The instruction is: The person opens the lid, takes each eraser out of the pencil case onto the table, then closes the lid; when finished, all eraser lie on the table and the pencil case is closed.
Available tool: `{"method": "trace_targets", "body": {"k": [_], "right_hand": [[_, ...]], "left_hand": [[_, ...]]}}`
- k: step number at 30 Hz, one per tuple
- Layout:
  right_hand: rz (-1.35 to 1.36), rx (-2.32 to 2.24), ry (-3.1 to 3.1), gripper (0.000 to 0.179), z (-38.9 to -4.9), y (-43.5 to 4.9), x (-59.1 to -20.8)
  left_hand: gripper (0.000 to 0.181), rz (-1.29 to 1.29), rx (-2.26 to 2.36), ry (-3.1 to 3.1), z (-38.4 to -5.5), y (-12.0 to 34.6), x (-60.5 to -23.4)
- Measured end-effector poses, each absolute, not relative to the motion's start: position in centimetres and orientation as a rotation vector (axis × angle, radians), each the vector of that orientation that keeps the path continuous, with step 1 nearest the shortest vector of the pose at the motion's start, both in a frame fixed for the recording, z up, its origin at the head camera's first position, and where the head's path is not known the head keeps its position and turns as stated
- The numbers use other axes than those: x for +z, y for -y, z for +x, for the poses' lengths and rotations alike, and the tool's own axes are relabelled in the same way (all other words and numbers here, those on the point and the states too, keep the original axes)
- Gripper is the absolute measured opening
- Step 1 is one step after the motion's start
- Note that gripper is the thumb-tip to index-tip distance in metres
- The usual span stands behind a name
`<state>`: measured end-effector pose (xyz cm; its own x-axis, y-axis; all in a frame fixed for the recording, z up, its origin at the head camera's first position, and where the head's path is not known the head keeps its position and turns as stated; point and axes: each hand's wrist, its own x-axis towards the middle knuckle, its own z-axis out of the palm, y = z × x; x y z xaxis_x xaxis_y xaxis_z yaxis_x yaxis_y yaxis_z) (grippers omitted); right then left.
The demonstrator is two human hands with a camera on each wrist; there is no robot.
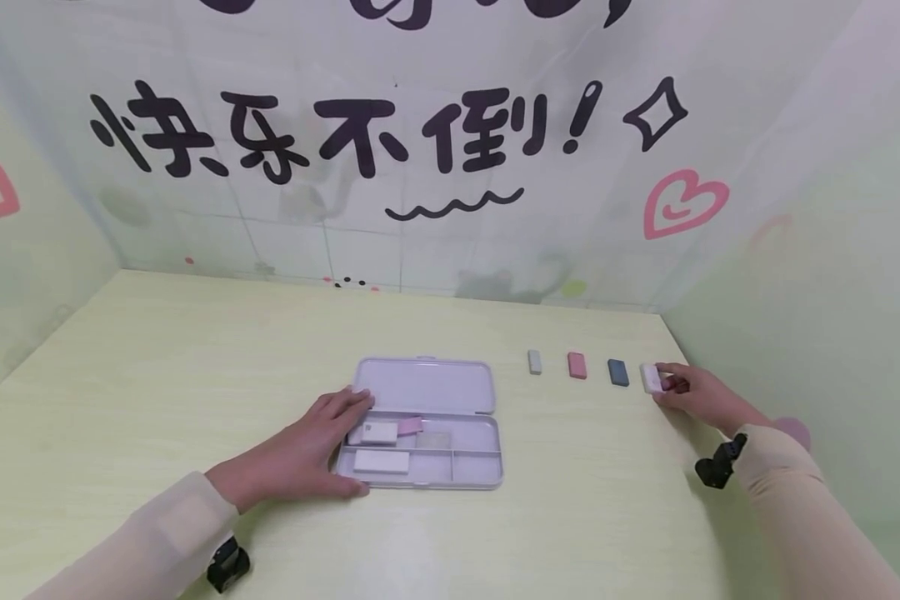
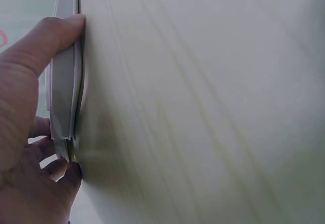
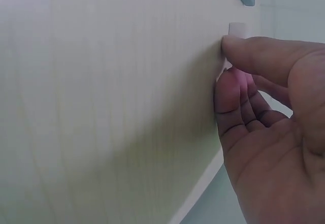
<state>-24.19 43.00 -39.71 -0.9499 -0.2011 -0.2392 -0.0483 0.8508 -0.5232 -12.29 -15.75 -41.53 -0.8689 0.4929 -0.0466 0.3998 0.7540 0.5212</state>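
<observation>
An opened pale lilac pencil case (image 1: 476,470) lies on the table, its lid (image 1: 425,386) folded back. My left hand (image 1: 300,454) holds its left end, thumb along the front edge and fingers by the hinge side; the left wrist view shows the thumb (image 2: 61,33) on the case's side wall (image 2: 63,92). Inside are white blocks (image 1: 381,462), a pink piece (image 1: 410,426) and a greyish piece (image 1: 433,440). At the far right, my right hand (image 1: 701,396) pinches a white eraser (image 1: 651,377) between thumb and fingers, down at the tabletop. The right wrist view shows the eraser's end (image 3: 237,29) past the thumb.
Left of the white eraser, a blue block (image 1: 618,372), a pink block (image 1: 577,365) and a light grey block (image 1: 535,362) lie in a spaced row. The table (image 1: 217,358) meets a printed backdrop (image 1: 435,250) behind and a pale side wall (image 1: 817,333) close by my right hand.
</observation>
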Motion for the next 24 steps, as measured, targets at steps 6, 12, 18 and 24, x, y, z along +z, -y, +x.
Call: {"method": "trace_targets", "body": {"k": [6,12,18,24], "right_hand": [[-0.189,-0.710,-2.753,0.074,-23.9,-42.8,-39.5],[-0.365,-0.620,-2.896,0.072,-23.9,-40.6,-38.5],[-0.604,-0.610,-2.998,0.055,-23.8,-36.2,-36.9],[-0.801,-0.778,-2.866,0.049,-23.0,-29.5,-35.5]], "left_hand": [[0.114,0.715,0.764,-2.768,-12.3,15.8,-41.5],[0.113,0.711,0.757,-2.769,-12.3,15.9,-41.6],[0.114,0.716,0.745,-2.776,-12.4,16.0,-41.6],[0.113,0.718,0.747,-2.765,-12.4,16.0,-41.5]]}}
